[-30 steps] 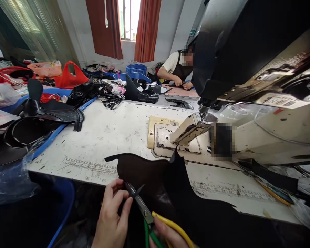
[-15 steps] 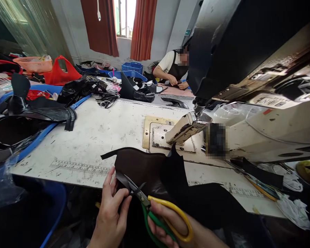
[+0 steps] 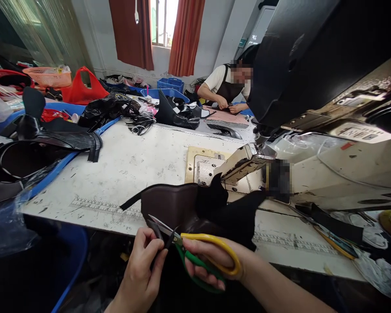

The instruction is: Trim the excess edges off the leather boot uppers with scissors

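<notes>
My left hand pinches the near edge of a dark brown leather piece that has black lining and a zipper strip along its far edge. In my right hand is a pair of scissors with one yellow and one green handle. Their blades are apart, pointing up and left at the leather edge just beside my left fingertips. A thin dark strip stands up between the blades and my left thumb. The leather lies partly on the white table and hangs over its front edge.
A sewing machine stands right of the leather, its dark head overhanging. Black boot parts rest in a blue tub at left. Tools and white scraps lie at right. Across the table a person works with both hands.
My right hand and the scissors have shifted slightly up and left, with more forearm showing. The black lining has moved and folded up toward the machine. The camera view has shifted a little.
</notes>
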A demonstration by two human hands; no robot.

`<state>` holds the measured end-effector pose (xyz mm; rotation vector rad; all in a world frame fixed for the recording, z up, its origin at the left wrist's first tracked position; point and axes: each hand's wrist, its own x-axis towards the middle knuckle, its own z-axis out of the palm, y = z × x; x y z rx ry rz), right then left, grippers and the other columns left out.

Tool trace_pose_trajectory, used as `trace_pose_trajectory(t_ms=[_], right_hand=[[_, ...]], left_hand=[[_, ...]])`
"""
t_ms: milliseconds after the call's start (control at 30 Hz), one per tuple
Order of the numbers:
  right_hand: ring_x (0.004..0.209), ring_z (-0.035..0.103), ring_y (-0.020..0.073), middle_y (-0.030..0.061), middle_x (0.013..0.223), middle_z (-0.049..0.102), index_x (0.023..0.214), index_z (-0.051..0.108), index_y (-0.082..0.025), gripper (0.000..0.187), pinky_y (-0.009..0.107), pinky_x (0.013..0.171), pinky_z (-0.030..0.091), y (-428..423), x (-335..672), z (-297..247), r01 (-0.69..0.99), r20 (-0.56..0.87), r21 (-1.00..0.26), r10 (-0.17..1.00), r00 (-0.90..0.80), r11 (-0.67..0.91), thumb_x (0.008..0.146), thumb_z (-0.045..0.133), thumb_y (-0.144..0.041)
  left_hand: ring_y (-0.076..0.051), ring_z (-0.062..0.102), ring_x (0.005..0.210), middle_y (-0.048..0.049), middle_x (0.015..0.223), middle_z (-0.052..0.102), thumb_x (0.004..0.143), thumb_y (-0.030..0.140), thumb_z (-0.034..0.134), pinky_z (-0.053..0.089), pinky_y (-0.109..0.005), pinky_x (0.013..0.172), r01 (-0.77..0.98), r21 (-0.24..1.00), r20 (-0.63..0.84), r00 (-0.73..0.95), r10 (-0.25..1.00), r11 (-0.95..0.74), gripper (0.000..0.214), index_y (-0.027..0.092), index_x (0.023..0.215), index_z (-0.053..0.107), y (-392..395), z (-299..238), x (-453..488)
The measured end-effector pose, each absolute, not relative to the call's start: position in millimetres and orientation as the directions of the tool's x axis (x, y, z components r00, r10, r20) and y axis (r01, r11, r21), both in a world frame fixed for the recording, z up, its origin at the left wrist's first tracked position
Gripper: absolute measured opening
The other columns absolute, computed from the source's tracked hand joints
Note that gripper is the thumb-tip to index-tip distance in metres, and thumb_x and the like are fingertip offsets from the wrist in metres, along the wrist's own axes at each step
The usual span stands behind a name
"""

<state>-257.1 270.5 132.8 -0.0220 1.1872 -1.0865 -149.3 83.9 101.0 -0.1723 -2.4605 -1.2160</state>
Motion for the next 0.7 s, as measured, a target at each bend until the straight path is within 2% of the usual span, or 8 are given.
trace_pose_trajectory(t_ms=[67, 233, 333, 500, 567, 700], right_hand=[[0.035, 0.04, 0.0062, -0.0031, 0.05, 0.044, 0.07, 0.06, -0.012, 0.057, 0.014, 0.027, 0.037, 269, -266, 142, 0.586, -0.735, -0.571, -0.677, -0.051, 0.575, 0.089, 0.044, -0.064], [0.033, 0.04, 0.0071, -0.0031, 0.046, 0.043, 0.067, 0.06, -0.012, 0.063, 0.016, 0.028, 0.038, 261, -291, 165, 0.367, -0.732, -0.636, -0.681, -0.008, 0.679, 0.09, 0.039, -0.067], [0.031, 0.038, 0.0072, -0.004, 0.044, 0.042, 0.064, 0.059, -0.013, 0.063, 0.016, 0.025, 0.035, 256, -299, 173, 0.313, -0.739, -0.637, -0.673, 0.012, 0.705, 0.091, 0.037, -0.065], [0.026, 0.033, 0.0062, -0.0056, 0.039, 0.038, 0.06, 0.056, -0.014, 0.066, 0.015, 0.023, 0.031, 254, -300, 170, 0.341, -0.747, -0.618, -0.665, 0.028, 0.709, 0.09, 0.037, -0.069], [0.025, 0.031, 0.0053, -0.0061, 0.038, 0.037, 0.059, 0.054, -0.014, 0.067, 0.014, 0.022, 0.029, 256, -301, 165, 0.384, -0.734, -0.626, -0.679, 0.004, 0.679, 0.089, 0.036, -0.071], [0.027, 0.03, 0.0047, -0.006, 0.042, 0.038, 0.062, 0.054, -0.014, 0.069, 0.013, 0.023, 0.028, 263, -308, 152, 0.607, -0.589, -0.658, -0.807, -0.045, 0.446, 0.094, 0.027, -0.068]], left_hand=[[-0.016, 0.051, 0.083, -0.0053, 0.095, 0.041, 0.09, 0.008, 0.045, 0.05, -0.026, 0.071, 0.273, 0.739, 0.376, -0.926, -0.041, 0.616, 0.014, 0.021, 0.094, 0.049, 84, 101, -149], [-0.014, 0.049, 0.079, -0.0038, 0.092, 0.039, 0.091, 0.006, 0.044, 0.047, -0.024, 0.069, 0.302, 0.735, 0.383, -0.924, -0.004, 0.608, 0.016, 0.021, 0.097, 0.048, 85, 95, -148], [-0.014, 0.049, 0.081, -0.0039, 0.093, 0.04, 0.091, 0.006, 0.043, 0.047, -0.024, 0.07, 0.305, 0.75, 0.38, -0.925, -0.006, 0.587, 0.017, 0.021, 0.097, 0.048, 84, 92, -146], [-0.015, 0.049, 0.08, -0.0038, 0.09, 0.042, 0.091, 0.009, 0.044, 0.047, -0.024, 0.069, 0.303, 0.767, 0.362, -0.932, 0.009, 0.565, 0.013, 0.021, 0.091, 0.049, 83, 97, -148], [-0.016, 0.052, 0.084, -0.0041, 0.09, 0.044, 0.09, 0.011, 0.046, 0.049, -0.027, 0.075, 0.304, 0.761, 0.352, -0.936, 0.029, 0.573, 0.012, 0.022, 0.088, 0.051, 82, 103, -149], [-0.023, 0.055, 0.11, -0.0074, 0.101, 0.053, 0.089, 0.016, 0.048, 0.047, -0.036, 0.096, 0.26, 0.749, 0.361, -0.932, -0.045, 0.609, 0.01, 0.022, 0.081, 0.052, 61, 105, -137]])
